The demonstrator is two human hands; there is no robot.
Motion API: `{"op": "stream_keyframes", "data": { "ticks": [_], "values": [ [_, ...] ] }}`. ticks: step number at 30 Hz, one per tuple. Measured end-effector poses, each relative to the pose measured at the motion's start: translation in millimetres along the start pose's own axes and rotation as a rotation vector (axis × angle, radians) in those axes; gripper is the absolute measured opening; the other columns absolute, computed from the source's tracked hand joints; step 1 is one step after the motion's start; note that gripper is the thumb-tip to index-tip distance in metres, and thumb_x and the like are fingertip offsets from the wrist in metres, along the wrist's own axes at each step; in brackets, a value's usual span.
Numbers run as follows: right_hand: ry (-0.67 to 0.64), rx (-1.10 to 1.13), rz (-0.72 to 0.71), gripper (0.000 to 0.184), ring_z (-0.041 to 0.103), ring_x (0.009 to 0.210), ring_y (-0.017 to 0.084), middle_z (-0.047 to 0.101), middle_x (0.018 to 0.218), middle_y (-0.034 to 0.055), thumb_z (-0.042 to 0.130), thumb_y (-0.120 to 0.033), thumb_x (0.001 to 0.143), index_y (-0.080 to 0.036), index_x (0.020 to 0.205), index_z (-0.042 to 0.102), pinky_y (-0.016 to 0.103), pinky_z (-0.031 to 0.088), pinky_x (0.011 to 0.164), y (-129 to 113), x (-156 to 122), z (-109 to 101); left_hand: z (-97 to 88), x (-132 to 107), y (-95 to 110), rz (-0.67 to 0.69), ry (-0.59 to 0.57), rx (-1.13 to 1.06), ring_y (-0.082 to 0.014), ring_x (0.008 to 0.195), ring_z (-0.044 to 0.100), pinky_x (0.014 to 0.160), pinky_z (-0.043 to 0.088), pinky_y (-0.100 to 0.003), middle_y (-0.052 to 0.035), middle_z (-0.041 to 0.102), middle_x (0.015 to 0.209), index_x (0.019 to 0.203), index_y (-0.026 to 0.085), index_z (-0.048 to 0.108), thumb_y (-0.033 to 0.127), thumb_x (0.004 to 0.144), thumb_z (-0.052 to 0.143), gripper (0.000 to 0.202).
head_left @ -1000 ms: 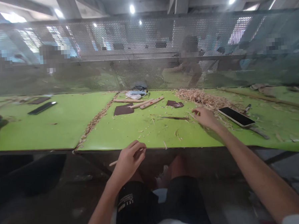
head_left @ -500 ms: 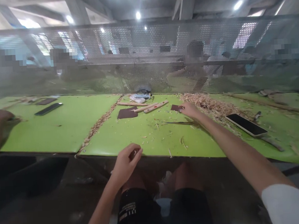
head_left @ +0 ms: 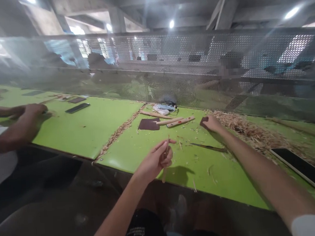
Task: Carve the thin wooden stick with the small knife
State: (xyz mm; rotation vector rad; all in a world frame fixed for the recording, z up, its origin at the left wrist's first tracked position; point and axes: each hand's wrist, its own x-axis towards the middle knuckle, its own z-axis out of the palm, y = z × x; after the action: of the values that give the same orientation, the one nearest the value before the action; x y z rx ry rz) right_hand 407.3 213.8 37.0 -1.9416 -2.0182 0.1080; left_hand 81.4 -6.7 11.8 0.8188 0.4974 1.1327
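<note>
My left hand [head_left: 157, 160] is raised over the front edge of the green table [head_left: 89, 128], its fingers pinched on a thin wooden stick [head_left: 165, 161] that stands nearly upright. My right hand [head_left: 212, 123] reaches far across the table and its fingers close on a small dark sanding pad [head_left: 203, 121] beside a heap of wood shavings [head_left: 242, 127]. A slim dark blade [head_left: 208, 147] lies on the table under my right forearm.
A dark flat pad [head_left: 148, 124], wooden sticks [head_left: 173, 121] and a face mask [head_left: 164, 107] lie at the back. A phone [head_left: 302, 167] lies at the right, another phone [head_left: 77, 107] at the left. A co-worker's hands [head_left: 30, 112] rest at the far left. A perforated metal screen [head_left: 186, 60] closes the back.
My right hand moved from near the phone to the small dark pad and closed on it. My left hand rose over the table edge with the stick. The view turned left.
</note>
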Motion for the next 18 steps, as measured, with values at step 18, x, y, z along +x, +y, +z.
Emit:
{"op": "stream_keyframes", "data": {
  "ticks": [18],
  "values": [
    [-0.020,1.124,-0.012,0.059,0.072,0.103,0.035,0.078,0.102,0.0162,0.038,-0.070,0.097,-0.024,0.121,0.065,0.050,0.063,0.085,-54.2,-62.9,29.8,27.3,170.6,-39.9,0.142,0.029,0.894,-0.0056,0.043,0.034,0.046,0.025,-0.020,0.0096,0.039,0.048,0.069,0.018,0.056,0.030,0.110,0.034,0.048]
  ]
}}
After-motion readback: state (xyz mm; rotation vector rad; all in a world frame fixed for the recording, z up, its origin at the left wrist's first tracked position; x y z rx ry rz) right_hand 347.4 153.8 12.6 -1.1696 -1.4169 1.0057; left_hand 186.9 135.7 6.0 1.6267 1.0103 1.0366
